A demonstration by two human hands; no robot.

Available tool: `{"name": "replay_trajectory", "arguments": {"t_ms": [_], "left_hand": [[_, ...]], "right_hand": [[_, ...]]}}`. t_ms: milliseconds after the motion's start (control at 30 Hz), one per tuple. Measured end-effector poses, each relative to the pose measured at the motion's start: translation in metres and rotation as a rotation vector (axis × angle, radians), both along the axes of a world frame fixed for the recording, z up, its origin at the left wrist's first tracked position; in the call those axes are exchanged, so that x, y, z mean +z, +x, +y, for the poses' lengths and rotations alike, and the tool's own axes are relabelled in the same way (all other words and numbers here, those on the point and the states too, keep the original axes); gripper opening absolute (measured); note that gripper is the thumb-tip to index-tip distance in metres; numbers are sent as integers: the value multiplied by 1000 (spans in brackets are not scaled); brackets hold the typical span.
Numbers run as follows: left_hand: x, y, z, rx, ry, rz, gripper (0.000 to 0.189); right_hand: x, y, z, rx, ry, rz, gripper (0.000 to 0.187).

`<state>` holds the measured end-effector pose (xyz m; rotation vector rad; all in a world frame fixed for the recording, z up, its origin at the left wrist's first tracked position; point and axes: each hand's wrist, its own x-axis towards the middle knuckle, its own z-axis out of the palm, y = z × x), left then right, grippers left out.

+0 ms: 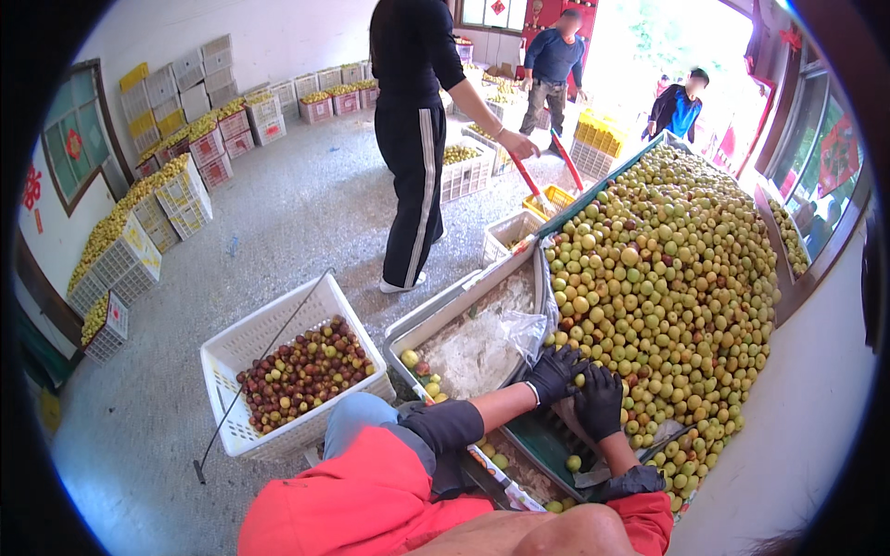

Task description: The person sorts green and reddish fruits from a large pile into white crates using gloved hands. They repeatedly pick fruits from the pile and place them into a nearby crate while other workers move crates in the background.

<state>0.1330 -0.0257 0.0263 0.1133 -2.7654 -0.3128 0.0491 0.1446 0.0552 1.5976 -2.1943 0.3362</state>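
Observation:
Both of my hands wear black gloves and rest at the near edge of a large heap of yellow-green jujubes (667,278). My left hand (555,375) reaches in from the left with fingers spread over the fruit. Beside it, my right hand (599,403) bends its fingers down at the heap's edge. One green jujube (579,380) shows between the two hands; which hand touches it is unclear. Below them slopes a dark green chute (546,445) with a single jujube (573,463) on it. The palms are hidden.
A white plastic crate (229,340) of reddish-brown jujubes stands at my left, with a thin metal hook rod (268,347) across it. A person in black (414,139) stands beyond, near red handles (526,174). Filled crates (128,257) line the wall. Two people (554,59) are farther back.

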Motion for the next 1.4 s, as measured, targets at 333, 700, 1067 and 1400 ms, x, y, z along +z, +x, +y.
{"name": "replay_trajectory", "arguments": {"t_ms": [333, 700, 1067, 1400], "left_hand": [[2, 0, -1, -13, 11, 54, 72], [-3, -2, -1, -19, -9, 82, 71], [1, 0, -1, -11, 75, 93, 66], [15, -5, -3, -99, 280, 590, 33]], "right_hand": [[3, 1, 1, 25, -51, 24, 59], [6, 5, 1, 36, -71, 10, 54], [1, 2, -6, 2, -30, 33, 54], [5, 16, -45, -110, 91, 73, 42]]}}
